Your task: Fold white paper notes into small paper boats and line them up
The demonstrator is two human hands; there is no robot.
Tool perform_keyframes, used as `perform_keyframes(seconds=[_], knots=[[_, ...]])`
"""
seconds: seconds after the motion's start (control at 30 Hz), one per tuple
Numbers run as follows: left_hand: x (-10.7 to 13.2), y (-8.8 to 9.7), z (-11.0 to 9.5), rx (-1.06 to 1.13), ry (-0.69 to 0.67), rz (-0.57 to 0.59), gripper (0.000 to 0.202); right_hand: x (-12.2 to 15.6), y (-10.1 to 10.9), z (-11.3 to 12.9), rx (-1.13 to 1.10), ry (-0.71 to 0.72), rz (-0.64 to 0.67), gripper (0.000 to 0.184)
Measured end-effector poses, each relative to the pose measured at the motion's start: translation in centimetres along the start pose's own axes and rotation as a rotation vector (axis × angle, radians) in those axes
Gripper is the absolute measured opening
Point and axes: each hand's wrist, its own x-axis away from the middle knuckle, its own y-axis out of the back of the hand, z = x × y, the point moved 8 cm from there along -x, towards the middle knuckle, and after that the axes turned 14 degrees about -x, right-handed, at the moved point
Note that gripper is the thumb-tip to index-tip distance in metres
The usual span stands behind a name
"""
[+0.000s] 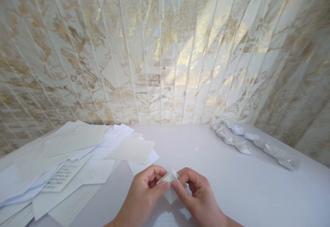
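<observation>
A small folded white paper piece (pixel 170 179) is pinched between both of my hands, just above the white table (pixel 232 185) near its front edge. My left hand (pixel 144 194) grips its left side with thumb and curled fingers. My right hand (pixel 197 196) grips its right side the same way. The paper's lower point pokes out below my thumbs.
A loose spread of white paper sheets (pixel 67 161), some printed, covers the table's left side. A row of several folded paper boats (pixel 247 143) lies at the back right. A white and gold patterned curtain (pixel 165 48) hangs close behind the table.
</observation>
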Motion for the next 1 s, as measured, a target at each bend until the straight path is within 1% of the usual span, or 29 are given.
perform_keyframes(seconds=[0.17, 0.33, 0.63, 0.8, 1.0], knots=[[0.2, 0.2, -0.2, -0.027, 0.035, -0.023, 0.012, 0.0, 0.0, 0.4, -0.020, 0.032, 0.002, 0.021], [0.2, 0.3, 0.4, -0.005, 0.067, -0.046, 0.013, -0.1, 0.2, -0.1, -0.119, -0.016, -0.028, 0.021], [0.3, 0.4, 0.5, -0.023, 0.036, -0.058, 0.012, -0.1, 0.0, -0.2, -0.240, -0.084, -0.063, 0.028], [0.2, 0.6, 0.6, -0.025, 0.032, -0.070, 0.013, -0.1, 0.0, -0.5, -0.224, -0.110, -0.049, 0.028], [0.2, 0.4, 0.8, -0.025, 0.025, -0.055, 0.015, 0.0, 0.2, -0.5, -0.192, -0.119, -0.063, 0.029]])
